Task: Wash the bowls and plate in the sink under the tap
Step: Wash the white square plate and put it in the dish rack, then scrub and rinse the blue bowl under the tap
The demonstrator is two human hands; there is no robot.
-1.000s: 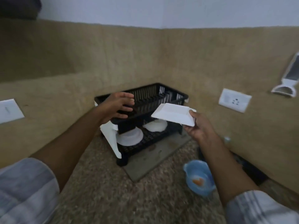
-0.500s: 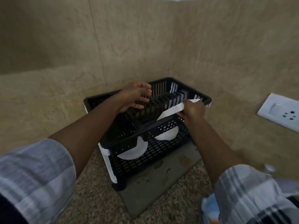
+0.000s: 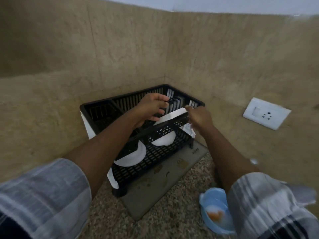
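White plate (image 3: 172, 116), stiff, likely wet and slippery, stands at the rack's (image 3: 103, 107) right edge; right hand (image 3: 198, 118) pinches its rim, left hand's (image 3: 151, 107) curled fingers steady it.

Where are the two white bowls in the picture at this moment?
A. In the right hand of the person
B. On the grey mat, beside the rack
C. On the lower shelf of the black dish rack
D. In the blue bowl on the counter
C: both white bowls rest upside down on the lower shelf of the black dish rack, under the top shelf where the hands work.
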